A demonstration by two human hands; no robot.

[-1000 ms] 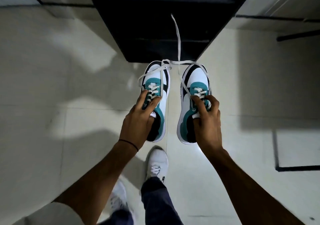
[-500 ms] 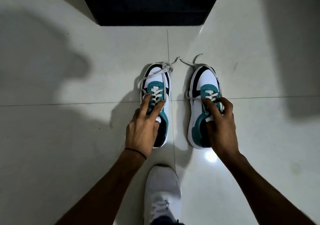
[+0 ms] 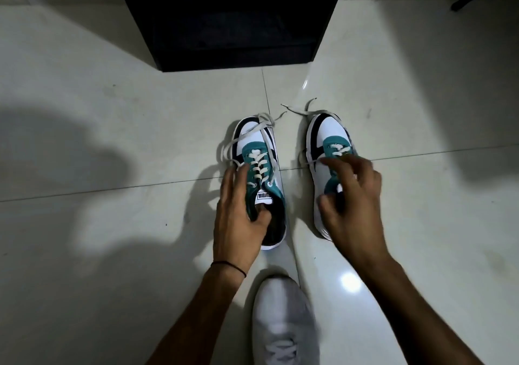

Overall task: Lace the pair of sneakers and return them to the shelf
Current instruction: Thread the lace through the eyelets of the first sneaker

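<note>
Grey worn shoe (image 3: pixel 283 319), nearest, on tiled floor (image 3: pixel 112 224). Left hand (image 3: pixel 236 218): thumb in the collar of left sneaker (image 3: pixel 259 179), fingers loosely spread along its side. Right hand (image 3: pixel 351 204): slack, fingers hovering over right sneaker (image 3: pixel 327 151). Both sneakers on floor, side by side, long axes and toes pointing away towards black shelf (image 3: pixel 233 19).
</note>
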